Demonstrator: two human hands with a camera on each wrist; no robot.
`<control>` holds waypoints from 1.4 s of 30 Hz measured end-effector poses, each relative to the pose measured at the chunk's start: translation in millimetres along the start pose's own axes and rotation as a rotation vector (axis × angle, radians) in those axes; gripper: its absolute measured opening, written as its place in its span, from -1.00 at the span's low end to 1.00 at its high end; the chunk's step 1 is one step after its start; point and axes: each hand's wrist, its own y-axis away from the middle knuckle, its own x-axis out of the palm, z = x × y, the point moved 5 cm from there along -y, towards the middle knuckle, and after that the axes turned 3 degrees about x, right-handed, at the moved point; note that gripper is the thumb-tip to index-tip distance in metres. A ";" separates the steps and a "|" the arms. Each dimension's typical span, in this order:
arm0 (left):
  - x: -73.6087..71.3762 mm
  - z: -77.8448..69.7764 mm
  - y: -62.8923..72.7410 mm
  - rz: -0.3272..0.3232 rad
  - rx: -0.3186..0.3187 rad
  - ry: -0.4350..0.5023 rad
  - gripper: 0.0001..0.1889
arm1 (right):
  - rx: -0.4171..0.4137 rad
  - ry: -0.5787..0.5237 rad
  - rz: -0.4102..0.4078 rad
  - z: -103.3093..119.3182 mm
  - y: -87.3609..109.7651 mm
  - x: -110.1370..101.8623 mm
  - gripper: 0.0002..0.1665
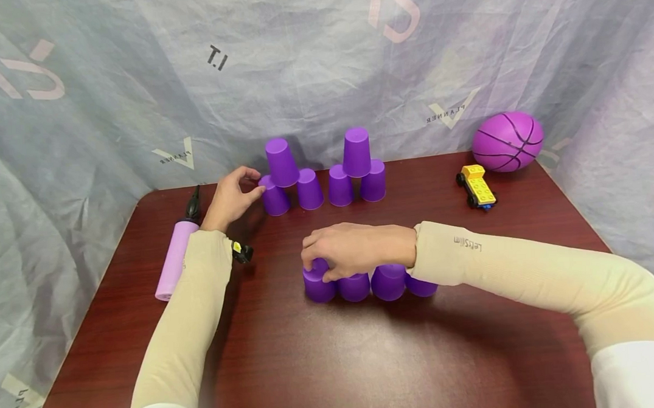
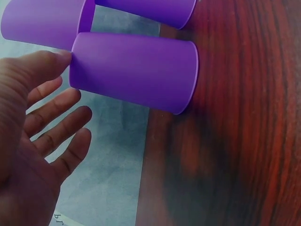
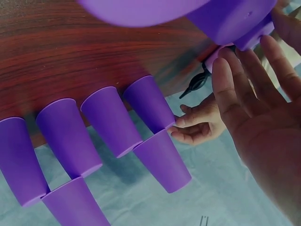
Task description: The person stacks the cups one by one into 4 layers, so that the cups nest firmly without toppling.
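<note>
In the head view two small groups of upside-down purple cups stand at the back, each with one cup bridging two. My left hand is at the left group, its thumb touching the top edge of the lower left cup. Its other fingers are spread and relaxed beside that cup. Nearer to me is a row of several purple cups. My right hand reaches over this row, with fingers and thumb around the top of its leftmost cup. My forearm and hand partly hide the row.
A lilac hand pump with a black nozzle lies left of my left forearm. At the back right are a yellow toy car and a purple ball with black lines. Grey printed cloth hangs behind the dark red table.
</note>
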 end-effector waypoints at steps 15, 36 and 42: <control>1.7 0.3 2.3 0.028 -0.021 -0.004 -0.68 | -0.085 -0.024 -0.201 -13.3 8.5 -28.0 -0.75; -0.2 -1.7 5.2 0.037 -0.018 -0.035 -0.69 | 0.164 0.022 -0.507 -79.3 11.1 -126.6 -0.76; -0.8 -1.9 5.8 0.040 -0.026 -0.038 -0.69 | 0.292 0.000 -0.457 -105.6 -7.0 -127.5 -0.74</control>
